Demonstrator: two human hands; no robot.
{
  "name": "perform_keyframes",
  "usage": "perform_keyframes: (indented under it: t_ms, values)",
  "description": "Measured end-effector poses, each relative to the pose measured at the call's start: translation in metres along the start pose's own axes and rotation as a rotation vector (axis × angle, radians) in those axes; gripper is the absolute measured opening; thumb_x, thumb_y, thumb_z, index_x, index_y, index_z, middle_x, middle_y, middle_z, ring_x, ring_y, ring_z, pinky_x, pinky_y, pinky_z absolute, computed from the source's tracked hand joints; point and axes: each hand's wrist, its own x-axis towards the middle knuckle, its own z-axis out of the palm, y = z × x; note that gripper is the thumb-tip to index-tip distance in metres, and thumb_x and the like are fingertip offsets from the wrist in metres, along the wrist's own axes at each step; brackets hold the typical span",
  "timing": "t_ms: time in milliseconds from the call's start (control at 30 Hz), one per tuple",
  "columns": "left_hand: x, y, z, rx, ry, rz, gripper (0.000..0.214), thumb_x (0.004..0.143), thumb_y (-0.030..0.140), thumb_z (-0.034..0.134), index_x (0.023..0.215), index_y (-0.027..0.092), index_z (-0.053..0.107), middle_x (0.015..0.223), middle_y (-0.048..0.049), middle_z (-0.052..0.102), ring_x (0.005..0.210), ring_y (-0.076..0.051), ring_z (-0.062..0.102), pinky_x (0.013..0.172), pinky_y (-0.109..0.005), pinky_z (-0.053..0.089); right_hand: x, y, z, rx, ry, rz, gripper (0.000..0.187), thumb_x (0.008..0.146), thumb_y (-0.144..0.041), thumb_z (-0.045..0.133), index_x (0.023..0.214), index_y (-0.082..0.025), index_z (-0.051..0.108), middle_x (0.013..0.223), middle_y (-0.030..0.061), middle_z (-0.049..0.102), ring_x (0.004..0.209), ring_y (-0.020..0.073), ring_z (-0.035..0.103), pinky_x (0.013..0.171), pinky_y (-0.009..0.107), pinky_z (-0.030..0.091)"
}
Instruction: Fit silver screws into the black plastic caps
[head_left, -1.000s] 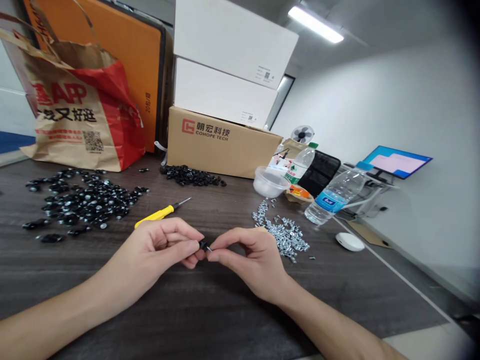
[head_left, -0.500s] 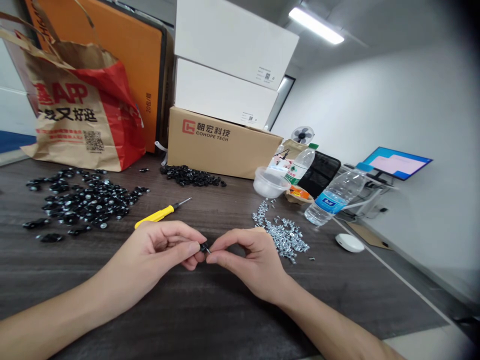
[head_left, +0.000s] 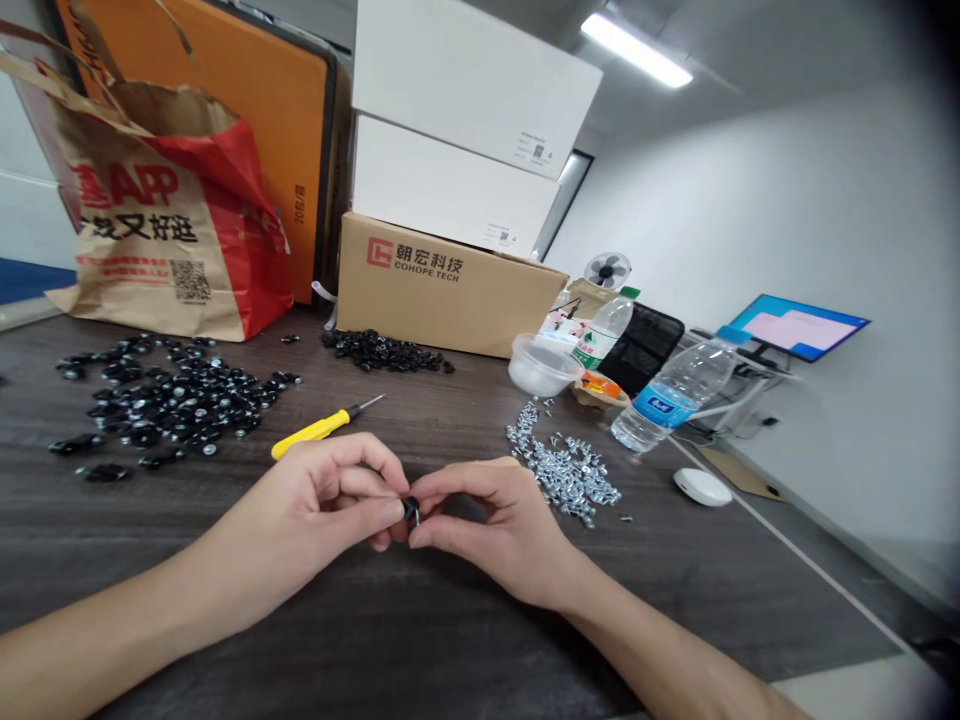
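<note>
Part (head_left: 409, 508) and screw (head_left: 417, 519) above the surface (head_left: 360, 640)

The left hand (head_left: 322, 515) pinches the small black part between thumb and fingers; the silvery screw shows at its right side. The right hand (head_left: 499, 525) curves thumb and forefinger around the screw, but whether they grip it cannot be told. Just beyond the left hand lies a yellow screwdriver (head_left: 313, 433); beyond the right, loose screws (head_left: 574, 480). Farther out, black pieces (head_left: 386, 352) sit before a cardboard box (head_left: 450, 290).

Looks like an office to me, going by the monitor (head_left: 799, 327) on the right, plain white wall (head_left: 697, 190) and tube light (head_left: 636, 50) overhead. The dark tabletop (head_left: 337, 640) is pure workbench though: yellow screwdriver (head_left: 312, 433), loose screws (head_left: 574, 480), little black parts (head_left: 187, 400), boxes (head_left: 450, 295) stacked behind.
</note>
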Motion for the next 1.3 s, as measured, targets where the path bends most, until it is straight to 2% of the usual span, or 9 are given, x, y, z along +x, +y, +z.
perform_keyframes:
  t_ms: [167, 367, 633, 867, 1300]
  values:
    - [-0.003, 0.003, 0.003, -0.045, -0.021, -0.061, 0.013, 0.086, 0.016, 0.069, 0.092, 0.021, 0.059, 0.068, 0.0041, 0.076, 0.063, -0.011, 0.06, 0.065, -0.021, 0.043, 0.001, -0.001, -0.001, 0.064, -0.054, 0.021, 0.009, 0.08, -0.019, 0.084, 0.088, -0.019, 0.079, 0.082, -0.0014, 0.079, 0.073, 0.0118, 0.074, 0.072, 0.017, 0.057]
    - [-0.003, 0.004, 0.004, -0.083, -0.016, -0.062, 0.012, 0.086, 0.018, 0.07, 0.091, 0.021, 0.059, 0.065, 0.0045, 0.076, 0.06, -0.011, 0.062, 0.065, -0.021, 0.045, -0.001, 0.002, 0.0, 0.084, -0.031, 0.024, 0.012, 0.078, -0.02, 0.085, 0.088, -0.021, 0.079, 0.082, -0.0019, 0.08, 0.073, 0.0137, 0.075, 0.071, 0.019, 0.059]
    - [-0.006, 0.008, 0.005, -0.047, 0.057, -0.061, 0.004, 0.083, 0.024, 0.076, 0.081, 0.021, 0.076, 0.064, 0.0035, 0.075, 0.061, -0.009, 0.063, 0.062, -0.016, 0.047, -0.002, -0.005, 0.0, -0.125, 0.022, -0.105, 0.006, 0.084, -0.024, 0.081, 0.085, -0.019, 0.077, 0.076, -0.0017, 0.077, 0.063, 0.0104, 0.068, 0.062, 0.018, 0.051]
    - [-0.009, 0.005, 0.009, -0.11, 0.049, -0.058, 0.006, 0.087, 0.025, 0.074, 0.082, 0.023, 0.077, 0.069, 0.0041, 0.077, 0.065, -0.008, 0.066, 0.064, -0.012, 0.049, -0.006, -0.008, 0.003, -0.25, 0.021, -0.232, 0.008, 0.091, -0.025, 0.074, 0.09, -0.017, 0.074, 0.073, 0.0006, 0.074, 0.056, 0.0101, 0.062, 0.057, 0.021, 0.045]
    - [-0.014, 0.01, 0.014, -0.197, 0.053, -0.053, 0.006, 0.084, 0.025, 0.077, 0.08, 0.021, 0.077, 0.067, 0.0021, 0.078, 0.063, -0.01, 0.068, 0.064, -0.014, 0.052, -0.012, -0.012, 0.004, -0.323, 0.02, -0.344, 0.006, 0.094, -0.022, 0.07, 0.099, -0.019, 0.071, 0.079, 0.0027, 0.074, 0.066, 0.0129, 0.065, 0.064, 0.023, 0.05]
